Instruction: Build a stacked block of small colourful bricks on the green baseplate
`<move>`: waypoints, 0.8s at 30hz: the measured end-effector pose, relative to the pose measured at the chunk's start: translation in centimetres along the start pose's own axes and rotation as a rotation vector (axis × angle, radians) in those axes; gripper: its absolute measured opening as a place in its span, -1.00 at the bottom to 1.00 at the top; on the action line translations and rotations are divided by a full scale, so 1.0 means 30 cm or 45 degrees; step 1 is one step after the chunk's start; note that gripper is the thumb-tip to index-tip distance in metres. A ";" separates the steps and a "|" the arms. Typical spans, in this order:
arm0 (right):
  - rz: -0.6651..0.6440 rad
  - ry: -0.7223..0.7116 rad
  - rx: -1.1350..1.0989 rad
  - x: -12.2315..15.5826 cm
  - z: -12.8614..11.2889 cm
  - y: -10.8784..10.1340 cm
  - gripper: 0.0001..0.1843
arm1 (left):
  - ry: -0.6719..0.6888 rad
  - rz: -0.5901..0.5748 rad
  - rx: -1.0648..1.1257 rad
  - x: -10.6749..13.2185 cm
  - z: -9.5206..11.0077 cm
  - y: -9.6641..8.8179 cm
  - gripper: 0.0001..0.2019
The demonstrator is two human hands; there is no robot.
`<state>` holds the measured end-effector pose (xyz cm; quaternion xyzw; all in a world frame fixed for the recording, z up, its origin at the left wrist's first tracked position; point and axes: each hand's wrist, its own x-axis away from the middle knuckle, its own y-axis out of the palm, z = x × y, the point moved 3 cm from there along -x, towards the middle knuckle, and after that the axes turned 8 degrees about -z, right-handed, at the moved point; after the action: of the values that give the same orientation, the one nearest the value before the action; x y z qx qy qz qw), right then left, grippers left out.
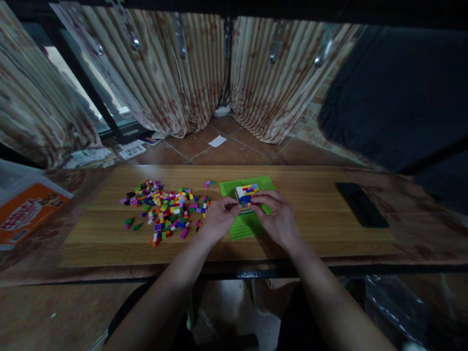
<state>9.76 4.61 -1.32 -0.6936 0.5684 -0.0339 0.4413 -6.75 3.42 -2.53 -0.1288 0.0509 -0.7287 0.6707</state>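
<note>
A small block built of toy bricks (pixel 245 191) stands on a green studded baseplate (pixel 246 229). White, yellow, red and blue bricks show in it. My left hand (pixel 220 218) has its thumb and fingers closed at the near left corner of this build. From the other side, my right hand (pixel 278 215) pinches its near right part with thumb and index finger. Any single small brick between the fingertips is too small to make out. Left of the baseplate lies a wide spread of loose toy bricks (pixel 171 207) in many colours.
All this lies on a long wooden board (pixel 314 214). A dark phone-like slab (pixel 361 204) rests at its right. A clear plastic box with an orange label (pixel 31 212) stands at far left. Striped curtains (pixel 256 83) hang behind, with papers (pixel 132 151) on the tiled floor.
</note>
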 end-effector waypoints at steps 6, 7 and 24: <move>0.169 0.161 -0.033 -0.001 0.028 -0.004 -0.72 | -0.014 0.056 -0.022 0.006 0.015 -0.027 -0.87; 0.166 0.187 -0.031 -0.002 0.035 0.004 -0.68 | -0.010 0.070 -0.012 0.005 0.012 -0.031 -0.87; 0.031 0.339 -0.265 -0.011 0.056 0.091 -0.60 | -0.137 0.109 0.127 0.016 -0.003 -0.038 -0.80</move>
<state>8.50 5.95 -3.95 -0.7178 0.6308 -0.0612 0.2882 -7.91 3.04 -2.29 -0.1319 -0.0162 -0.6929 0.7087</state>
